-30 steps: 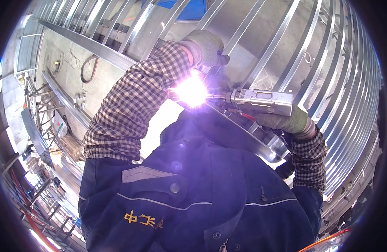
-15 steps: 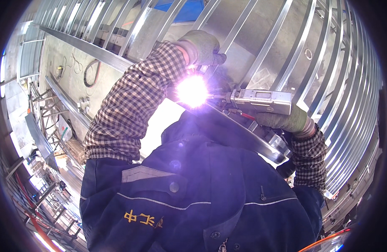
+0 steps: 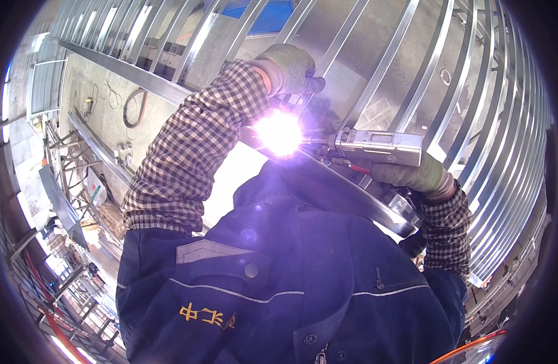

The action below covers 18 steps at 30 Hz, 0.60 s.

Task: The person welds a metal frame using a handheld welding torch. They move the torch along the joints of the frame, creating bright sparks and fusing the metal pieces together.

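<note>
My right hand (image 3: 409,173), in a grey-green work glove, is wrapped round a silver welding torch (image 3: 379,147). From the torch a narrow nozzle points left into a glaring white-violet weld light (image 3: 279,134). That glare hides the spot on the metal where it burns. Just above it is my left hand (image 3: 289,68), gloved too, with its fingers curled down and the thumb sticking out to the right. Whatever lies inside those fingers is hidden. A shiny metal bar (image 3: 376,209) runs from below the light toward the lower right, under the torch.
Long parallel metal slats (image 3: 385,64) spread across the top and right, joined at the upper left by a crossbar (image 3: 124,71). A looped dark hose (image 3: 133,109) lies on the concrete floor. Something flat and blue (image 3: 270,18) shows beyond the slats. Metal stands (image 3: 73,158) fill the left.
The weld light and the torch sit very slightly farther right. My left hand is practically unmoved, and the light still burns.
</note>
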### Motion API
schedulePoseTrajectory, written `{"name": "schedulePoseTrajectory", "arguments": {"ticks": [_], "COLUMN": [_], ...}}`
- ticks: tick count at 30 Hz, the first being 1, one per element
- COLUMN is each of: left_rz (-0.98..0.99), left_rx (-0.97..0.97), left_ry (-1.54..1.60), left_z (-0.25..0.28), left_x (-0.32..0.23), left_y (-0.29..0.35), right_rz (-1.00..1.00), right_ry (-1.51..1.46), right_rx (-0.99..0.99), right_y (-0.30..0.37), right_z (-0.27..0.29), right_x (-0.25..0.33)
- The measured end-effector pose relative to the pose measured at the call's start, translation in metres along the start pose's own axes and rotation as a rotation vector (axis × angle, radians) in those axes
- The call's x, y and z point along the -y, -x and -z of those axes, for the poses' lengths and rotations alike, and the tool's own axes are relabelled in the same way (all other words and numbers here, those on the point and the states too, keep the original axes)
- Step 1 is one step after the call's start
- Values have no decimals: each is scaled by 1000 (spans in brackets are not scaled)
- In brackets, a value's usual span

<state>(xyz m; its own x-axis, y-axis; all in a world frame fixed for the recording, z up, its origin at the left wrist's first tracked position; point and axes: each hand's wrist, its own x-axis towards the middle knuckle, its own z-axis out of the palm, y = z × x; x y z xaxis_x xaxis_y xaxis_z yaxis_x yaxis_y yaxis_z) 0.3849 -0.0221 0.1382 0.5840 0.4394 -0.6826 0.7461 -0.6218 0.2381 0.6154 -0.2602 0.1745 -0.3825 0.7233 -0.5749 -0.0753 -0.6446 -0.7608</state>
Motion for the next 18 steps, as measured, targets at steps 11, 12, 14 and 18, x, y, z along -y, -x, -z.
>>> {"name": "schedulePoseTrajectory", "arguments": {"ticks": [11,12,14,18], "left_rz": [-85,-90,-146,-287], "left_rx": [-89,-51,-50,-153], "left_ry": [-25,-16,-45,-138], "left_z": [-5,-4,-2,11], "left_x": [6,7,10,16], "left_y": [-1,-2,-1,-9], "right_rz": [-96,-81,157,79], "right_ry": [-183,-89,-27,-201], "right_rx": [-24,-61,-45,-373], "right_y": [15,15,13,40], "right_z": [-6,-6,-12,-45], "right_x": [4,3,0,6]}}
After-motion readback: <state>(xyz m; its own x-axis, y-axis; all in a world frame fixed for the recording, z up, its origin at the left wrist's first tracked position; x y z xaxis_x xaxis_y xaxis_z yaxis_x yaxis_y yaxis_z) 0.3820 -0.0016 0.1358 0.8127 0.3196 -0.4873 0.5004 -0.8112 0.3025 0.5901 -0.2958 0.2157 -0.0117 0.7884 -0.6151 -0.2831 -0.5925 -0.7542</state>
